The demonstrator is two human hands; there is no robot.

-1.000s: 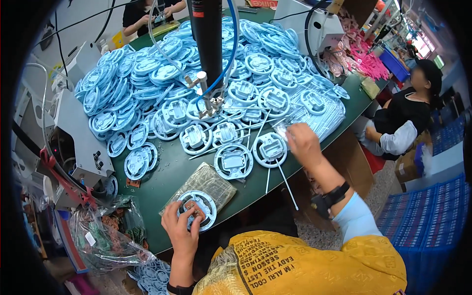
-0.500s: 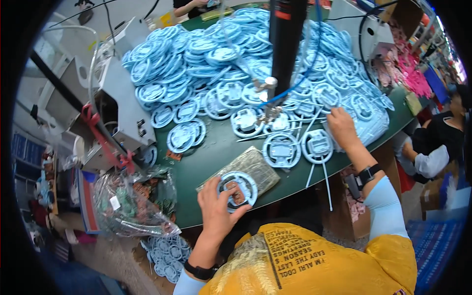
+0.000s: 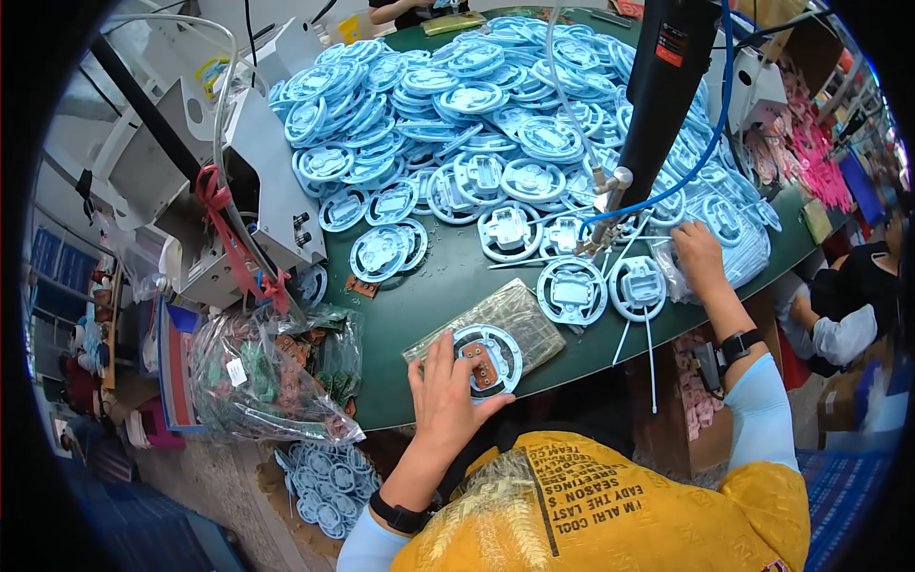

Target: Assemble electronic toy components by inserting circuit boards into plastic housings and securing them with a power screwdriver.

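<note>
My left hand grips the left side of a light blue round plastic frame, thumb at its lower edge and fingers along its upper left. A small brown circuit board sits inside this frame, beneath which lies a flat, film-wrapped block. Farther right, my right hand has its fingers drawn together beside a clear plastic bag; a thin pale rod ends at the fingertips. Two more round frames, a left one and a right one, lie between my hands.
A large heap of blue frames covers the far table. A black powered screwdriver hangs over its right side. Left are a grey metal machine and a bag of circuit boards. Another person is at the right.
The view has shifted, so the table appears farther right. The screwdriver has swung rightward over the frames. My right hand has moved slightly right, while my left stays on the same frame.
</note>
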